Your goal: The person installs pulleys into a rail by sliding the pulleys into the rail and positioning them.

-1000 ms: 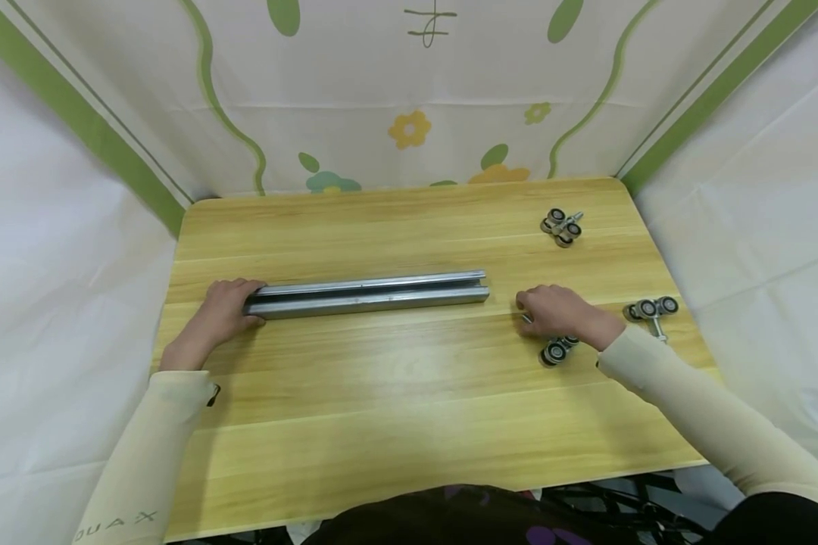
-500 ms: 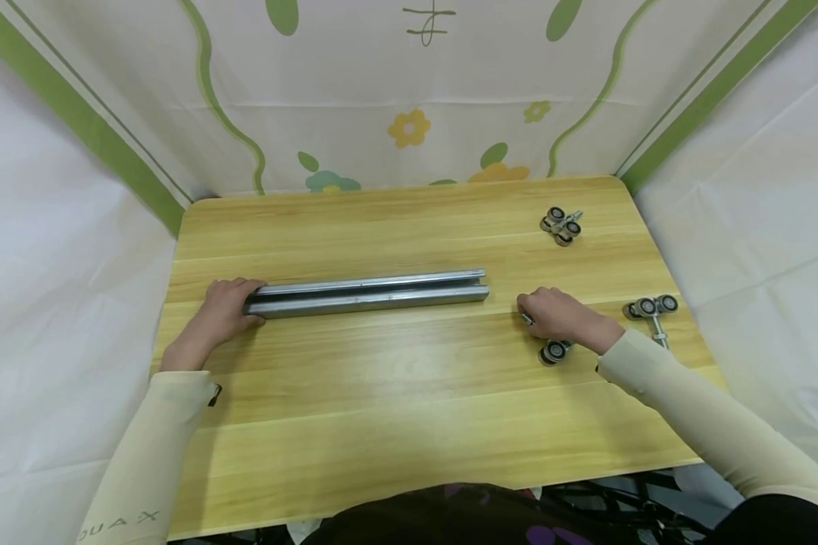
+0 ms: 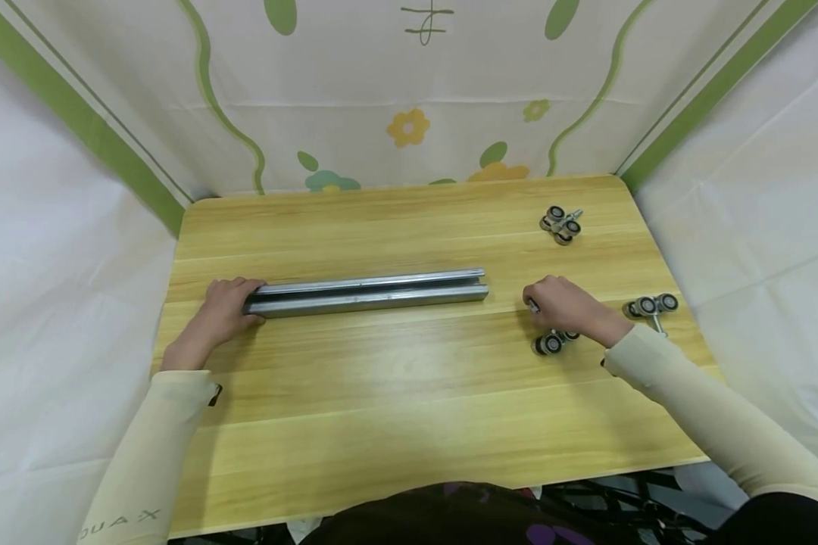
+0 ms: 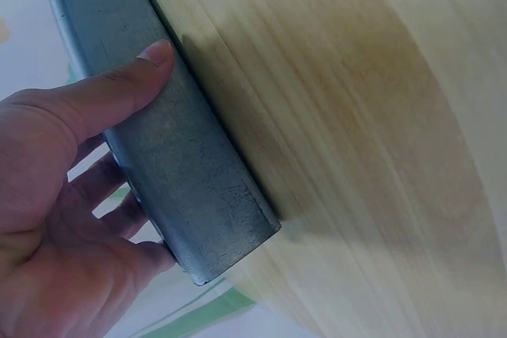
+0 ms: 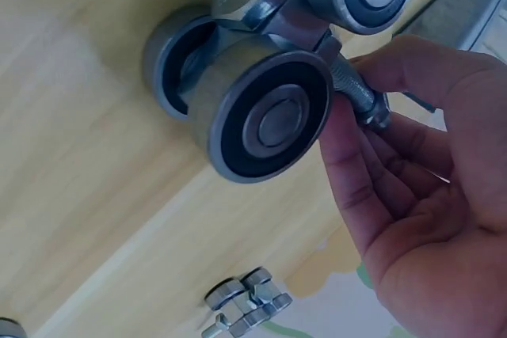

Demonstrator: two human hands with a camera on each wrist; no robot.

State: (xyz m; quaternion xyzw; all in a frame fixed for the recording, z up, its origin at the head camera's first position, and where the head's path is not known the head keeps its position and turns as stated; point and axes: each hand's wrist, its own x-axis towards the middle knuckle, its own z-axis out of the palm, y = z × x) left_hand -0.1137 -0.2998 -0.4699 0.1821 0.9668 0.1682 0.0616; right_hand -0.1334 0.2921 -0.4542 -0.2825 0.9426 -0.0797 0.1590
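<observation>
A long silver metal channel rail (image 3: 382,298) lies across the table, its slotted side facing up. At its left end my left hand (image 3: 226,312) grips it. In the left wrist view the thumb lies on the near side wall of the rail (image 4: 194,172), and the fingers are round the far side. My right hand (image 3: 564,306), right of the rail's other end, holds a roller trolley (image 3: 548,345) with black-faced wheels. Seen from the right wrist, thumb and fingers pinch its threaded bolt (image 5: 354,89), while the wheels (image 5: 269,120) point away from the palm.
Two more roller trolleys are on the table: one toward the back right (image 3: 560,225), one near the right edge (image 3: 650,306). The wooden table (image 3: 354,409) is enclosed by white cloth (image 3: 743,174) at the back and sides.
My right hand has shifted slightly right and away from me, and the trolley in it has turned, showing more wheels below the hand. The left hand and rail have stayed put.
</observation>
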